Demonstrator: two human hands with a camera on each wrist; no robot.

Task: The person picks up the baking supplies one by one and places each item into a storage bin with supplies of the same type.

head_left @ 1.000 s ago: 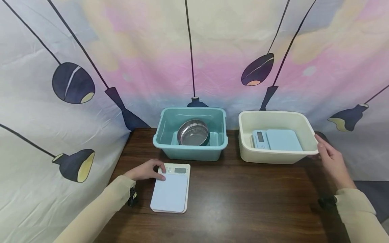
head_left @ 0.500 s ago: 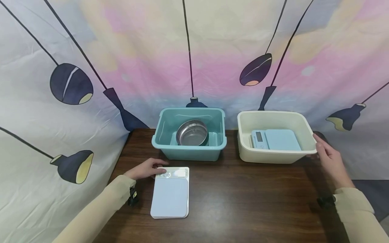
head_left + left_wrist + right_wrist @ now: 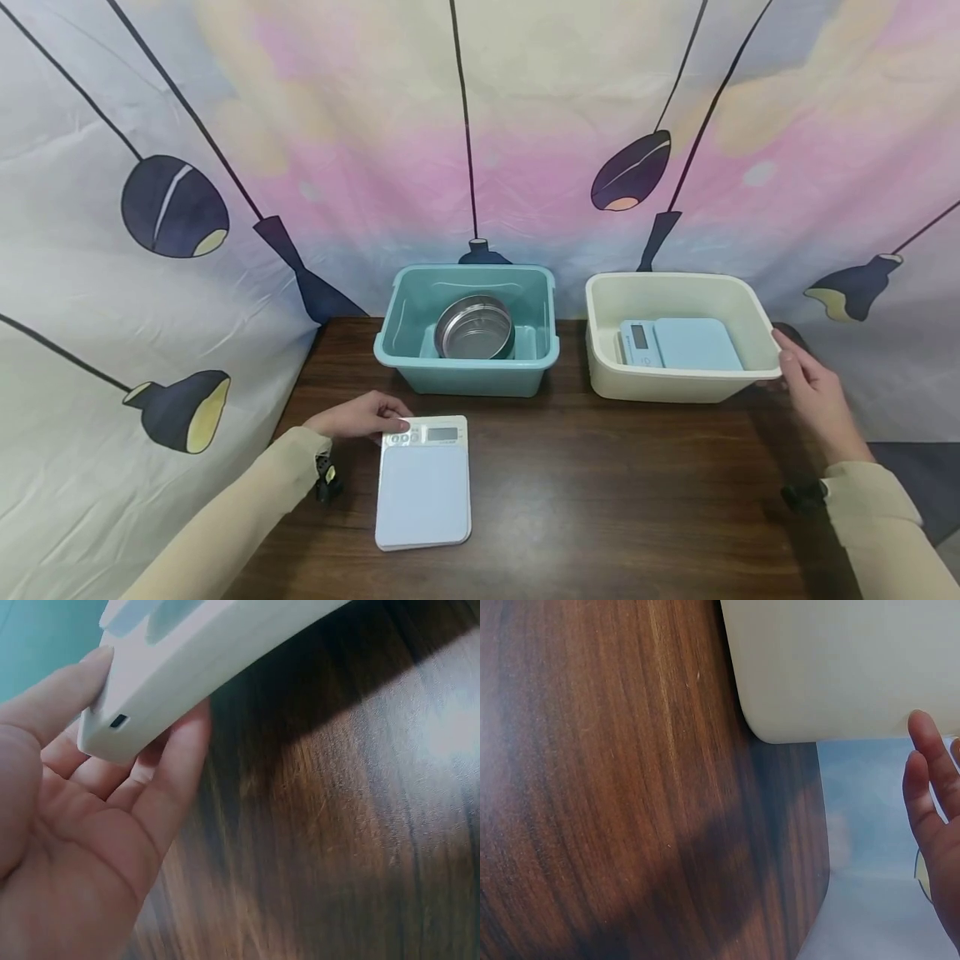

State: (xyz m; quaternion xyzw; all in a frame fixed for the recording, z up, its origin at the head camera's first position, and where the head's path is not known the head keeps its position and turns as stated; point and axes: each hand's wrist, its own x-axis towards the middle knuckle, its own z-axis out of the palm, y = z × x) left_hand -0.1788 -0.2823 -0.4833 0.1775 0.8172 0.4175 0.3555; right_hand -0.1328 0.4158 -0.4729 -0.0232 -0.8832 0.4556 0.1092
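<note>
My left hand (image 3: 360, 417) grips the upper left corner of a white kitchen scale (image 3: 423, 492), thumb on top by the buttons and fingers curled underneath. In the left wrist view the scale's edge (image 3: 172, 690), with a small slot, is tilted up off the wood. At the right, my right hand (image 3: 817, 396) rests against the right end of a cream plastic bin (image 3: 660, 387). The right wrist view has its nearly straight fingers (image 3: 930, 750) touching the bin's outer wall. Inside that bin lies a light blue kitchen scale (image 3: 697, 343).
A teal plastic bin (image 3: 480, 382) stands left of the cream one, with a round metal sieve (image 3: 475, 329) inside. Both are near the back of the dark wooden table (image 3: 600, 500). Behind hangs a cloth printed with lamps (image 3: 360, 125).
The white scale has moved slightly toward the front and turned a little. My left hand has shifted its fingers from the scale's top to beneath its corner. The right hand stays at the cream bin.
</note>
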